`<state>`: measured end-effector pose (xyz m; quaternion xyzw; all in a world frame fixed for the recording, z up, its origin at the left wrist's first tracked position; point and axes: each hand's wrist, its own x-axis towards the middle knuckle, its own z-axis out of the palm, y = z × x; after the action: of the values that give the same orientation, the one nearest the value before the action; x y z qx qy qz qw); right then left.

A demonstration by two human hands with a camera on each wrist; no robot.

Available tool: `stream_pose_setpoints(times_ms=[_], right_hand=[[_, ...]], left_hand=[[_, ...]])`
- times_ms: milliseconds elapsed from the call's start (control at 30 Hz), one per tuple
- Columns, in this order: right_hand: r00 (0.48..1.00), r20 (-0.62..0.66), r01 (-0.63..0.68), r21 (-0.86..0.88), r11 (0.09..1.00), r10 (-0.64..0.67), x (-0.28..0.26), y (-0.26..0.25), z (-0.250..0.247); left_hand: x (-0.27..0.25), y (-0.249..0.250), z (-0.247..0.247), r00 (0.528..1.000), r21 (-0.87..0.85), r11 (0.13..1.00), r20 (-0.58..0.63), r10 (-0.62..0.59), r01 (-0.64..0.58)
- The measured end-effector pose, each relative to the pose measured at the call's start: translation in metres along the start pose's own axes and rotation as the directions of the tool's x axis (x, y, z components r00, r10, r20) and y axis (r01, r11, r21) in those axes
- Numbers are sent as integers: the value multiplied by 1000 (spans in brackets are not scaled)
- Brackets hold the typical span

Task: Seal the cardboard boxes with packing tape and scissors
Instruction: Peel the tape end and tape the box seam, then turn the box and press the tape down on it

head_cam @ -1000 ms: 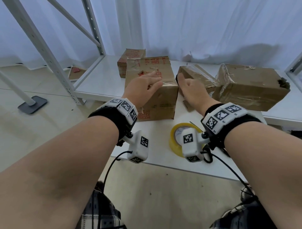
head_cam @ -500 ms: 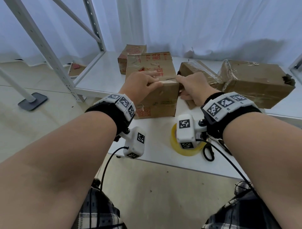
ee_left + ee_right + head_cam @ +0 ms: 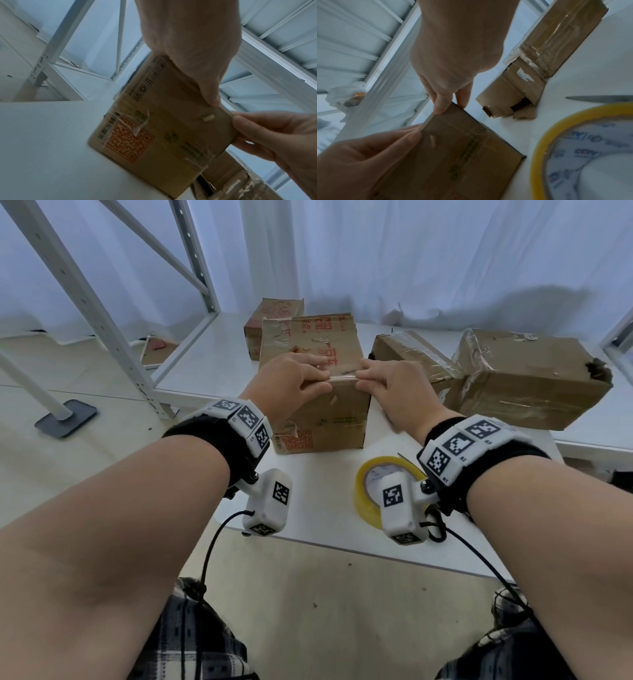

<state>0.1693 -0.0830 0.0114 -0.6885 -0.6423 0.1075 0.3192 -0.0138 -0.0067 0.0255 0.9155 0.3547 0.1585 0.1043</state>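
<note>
A brown cardboard box (image 3: 329,419) with red print stands on the white table (image 3: 318,508). My left hand (image 3: 291,381) and right hand (image 3: 390,386) both pinch its near top edge, fingers on the lid, thumbs on the front face. A clear tape strip lies along that edge between the hands. In the wrist views the left thumb (image 3: 212,97) and the right thumb (image 3: 441,105) press the same edge. A yellow tape roll (image 3: 366,491) lies flat in front of the box. The scissors blade (image 3: 599,98) shows beside the roll (image 3: 583,148); the right wrist hides the rest.
Three more boxes stand on the table: a small one (image 3: 274,316) behind, a taped one (image 3: 411,354) and a large one (image 3: 527,378) to the right. A white shelf post (image 3: 85,302) rises at the left. The table's front edge runs just below the tape roll.
The left hand went from lying on the lid to pinching the near top edge. The right hand came in from the box's right side onto the same edge.
</note>
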Motion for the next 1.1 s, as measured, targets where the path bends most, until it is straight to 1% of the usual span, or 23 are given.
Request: stream_pose_setpoints(times_ms=[67, 100, 167, 200, 267, 333, 400, 433, 467, 533, 567, 600, 667, 700, 733, 767, 800, 867, 933, 1000, 1033, 1100], right_hand=[[1000, -25, -14, 61, 998, 16, -5, 3, -1], [1000, -24, -17, 63, 998, 18, -6, 2, -1], [1000, 1, 9, -23, 1000, -9, -7, -1, -1], [1000, 15, 19, -77, 997, -17, -6, -2, -2], [1000, 18, 8, -128, 992, -6, -4, -3, -3], [1000, 3, -13, -126, 992, 14, -3, -3, -3], [1000, 15, -4, -137, 990, 7, -3, -3, -3], [1000, 27, 2, -140, 990, 2, -3, -4, -3], [999, 37, 11, -138, 990, -6, -3, -5, -4], [998, 53, 25, -101, 995, -19, -5, -8, -5], [998, 66, 30, -55, 998, -26, -7, -12, -5], [995, 90, 37, 15, 999, -38, -10, -16, -5], [987, 152, 12, 199, 980, -43, -14, -25, -2], [985, 171, -26, 289, 957, -25, -14, -28, 0], [986, 164, -63, 343, 937, 6, -13, -29, 1], [991, 126, -88, 364, 927, 44, -13, -29, 1], [994, 67, -100, 343, 934, 82, -11, -27, 0], [991, -46, -113, 217, 970, 126, -8, -19, -5], [981, -84, -168, 105, 980, 177, -3, -7, -8], [972, -52, -219, 132, 967, 227, -1, 1, -10], [975, -25, -213, 179, 961, 221, 0, 3, -11], [974, 74, -226, 235, 945, 214, -1, 3, -12]], left_hand=[[-2, -2, -1, 1000, -22, 1000, -8, 9, -9], [-2, -1, -1, 1000, -31, 1000, -17, 2, -2], [-2, 2, -1, 999, -59, 998, -38, -27, 25], [0, 4, -1, 999, -64, 997, -30, -35, 33], [1, 4, 0, 999, -18, 999, 23, -42, 42], [1, 0, -1, 997, 41, 997, 38, -68, 66], [-3, -5, -4, 994, 126, 986, 19, -109, 106], [-6, -8, -6, 990, 154, 978, 6, -144, 141], [-10, -10, -8, 980, 144, 969, -16, -198, 199], [-16, -12, -12, 933, 26, 933, -41, -358, 360], [-17, -11, -14, 901, -25, 902, -25, -433, 432], [-19, -10, -15, 876, -34, 876, -1, -482, 482], [-20, -9, -17, 828, 21, 830, 59, -557, 557], [-20, -9, -19, 803, 54, 808, 94, -589, 586], [-21, -9, -19, 782, 79, 793, 129, -609, 604], [-22, -10, -20, 769, 92, 786, 163, -618, 612], [-23, -9, -21, 762, 87, 784, 192, -618, 614], [-23, -9, -24, 770, 60, 796, 223, -599, 602], [-25, -11, -25, 797, 34, 823, 227, -559, 567], [-28, -15, -24, 835, -13, 855, 223, -503, 519], [-30, -16, -24, 852, -45, 866, 213, -478, 498], [-32, -15, -22, 865, -114, 862, 157, -476, 494]])
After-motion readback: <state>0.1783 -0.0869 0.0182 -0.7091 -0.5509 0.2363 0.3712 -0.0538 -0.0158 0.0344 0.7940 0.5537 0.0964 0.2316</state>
